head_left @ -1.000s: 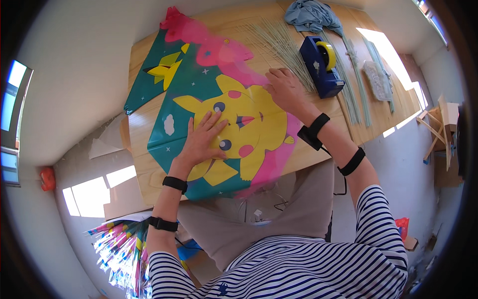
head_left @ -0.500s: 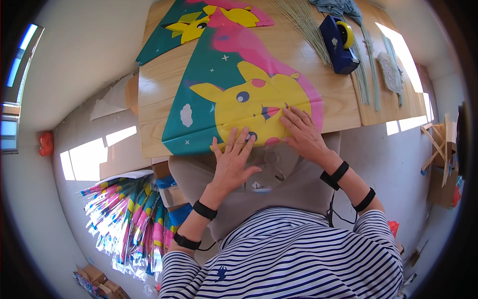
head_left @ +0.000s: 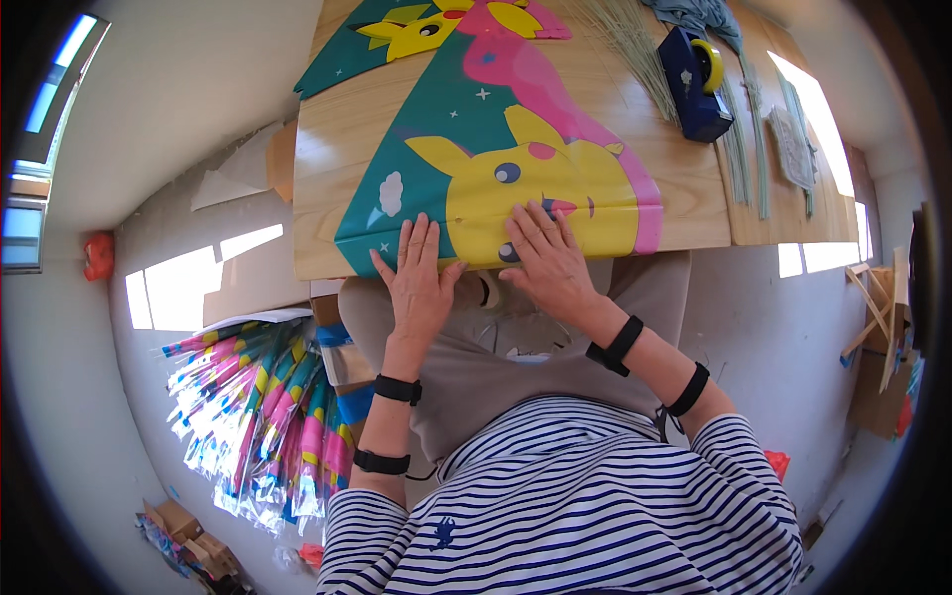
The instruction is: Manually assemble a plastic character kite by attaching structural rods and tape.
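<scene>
A large triangular printed sheet [head_left: 526, 164], teal and pink with a big yellow cartoon face, lies on the wooden table with its wide side toward me. A crease runs along it close to the table's near edge, and the strip below bends down over that edge. My left hand [head_left: 419, 283] rests open, fingers spread, on the teal part by the crease. To its right, my right hand [head_left: 551, 263] presses flat on the yellow face, partly covering one printed eye. Neither hand holds anything visible. A second sheet of like print [head_left: 362, 61] lies at the far left, partly under the first.
A dark blue tape dispenser [head_left: 689, 94] stands at far right beside thin pale rods [head_left: 630, 55]. More rods [head_left: 739, 159], a clear plastic package [head_left: 790, 149] and blue-grey cloth [head_left: 699, 18] lie there too. Bagged colourful bundles [head_left: 263, 407] sit low at left; cardboard [head_left: 878, 382] leans at right.
Both hands have slid left along the sheet's near edge: the left from the yellow face onto the teal, the right from the mouth to the lower eye. The view has shifted slightly.
</scene>
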The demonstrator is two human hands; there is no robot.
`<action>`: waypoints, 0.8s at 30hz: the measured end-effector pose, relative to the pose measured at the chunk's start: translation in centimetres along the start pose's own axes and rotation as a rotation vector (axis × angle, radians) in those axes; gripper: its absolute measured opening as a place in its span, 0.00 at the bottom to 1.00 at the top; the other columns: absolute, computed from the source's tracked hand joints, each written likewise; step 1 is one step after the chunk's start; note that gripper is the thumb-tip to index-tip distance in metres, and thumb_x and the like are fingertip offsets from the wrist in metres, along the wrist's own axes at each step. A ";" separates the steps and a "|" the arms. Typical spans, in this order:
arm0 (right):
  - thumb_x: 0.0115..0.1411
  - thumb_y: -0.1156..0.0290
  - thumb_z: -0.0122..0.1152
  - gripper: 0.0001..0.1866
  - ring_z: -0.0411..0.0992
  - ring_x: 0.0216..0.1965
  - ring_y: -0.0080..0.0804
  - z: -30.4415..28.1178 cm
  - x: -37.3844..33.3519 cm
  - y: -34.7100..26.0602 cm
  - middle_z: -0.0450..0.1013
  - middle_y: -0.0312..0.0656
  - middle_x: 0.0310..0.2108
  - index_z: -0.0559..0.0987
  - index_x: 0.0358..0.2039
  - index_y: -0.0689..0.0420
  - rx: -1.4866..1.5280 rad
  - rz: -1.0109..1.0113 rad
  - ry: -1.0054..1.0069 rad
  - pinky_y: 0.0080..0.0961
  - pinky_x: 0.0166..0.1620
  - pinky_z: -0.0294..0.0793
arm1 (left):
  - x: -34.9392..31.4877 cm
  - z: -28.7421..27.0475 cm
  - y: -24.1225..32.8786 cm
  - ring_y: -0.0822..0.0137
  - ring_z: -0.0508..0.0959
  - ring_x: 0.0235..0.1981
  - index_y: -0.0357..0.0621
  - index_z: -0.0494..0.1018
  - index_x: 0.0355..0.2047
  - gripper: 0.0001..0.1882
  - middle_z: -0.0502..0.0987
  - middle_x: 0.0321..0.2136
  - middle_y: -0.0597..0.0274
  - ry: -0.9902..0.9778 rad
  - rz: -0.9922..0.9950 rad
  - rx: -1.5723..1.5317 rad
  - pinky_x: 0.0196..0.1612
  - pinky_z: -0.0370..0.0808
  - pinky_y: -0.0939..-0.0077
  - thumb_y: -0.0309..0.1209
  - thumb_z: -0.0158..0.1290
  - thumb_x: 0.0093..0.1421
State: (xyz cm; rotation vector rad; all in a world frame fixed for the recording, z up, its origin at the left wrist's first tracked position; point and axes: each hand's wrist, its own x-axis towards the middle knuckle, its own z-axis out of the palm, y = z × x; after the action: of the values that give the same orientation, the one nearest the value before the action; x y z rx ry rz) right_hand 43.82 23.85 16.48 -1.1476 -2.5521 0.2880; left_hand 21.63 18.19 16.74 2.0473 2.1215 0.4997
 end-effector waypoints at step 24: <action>0.69 0.51 0.48 0.34 0.51 0.71 0.45 -5.9 -8.9 13.1 0.58 0.51 0.68 0.61 0.67 0.63 -0.350 0.670 0.058 0.49 0.71 0.45 | 0.5 -0.4 1.0 0.64 0.56 0.71 0.46 0.61 0.66 0.32 0.57 0.70 0.66 -0.140 0.084 -0.004 0.65 0.39 0.24 0.32 0.54 0.62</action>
State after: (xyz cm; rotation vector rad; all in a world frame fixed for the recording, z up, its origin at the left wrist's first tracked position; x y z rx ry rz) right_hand 60.63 26.02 15.94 -2.0917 -2.1361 -0.0509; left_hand 22.41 18.66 17.51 2.1101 1.9609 0.3600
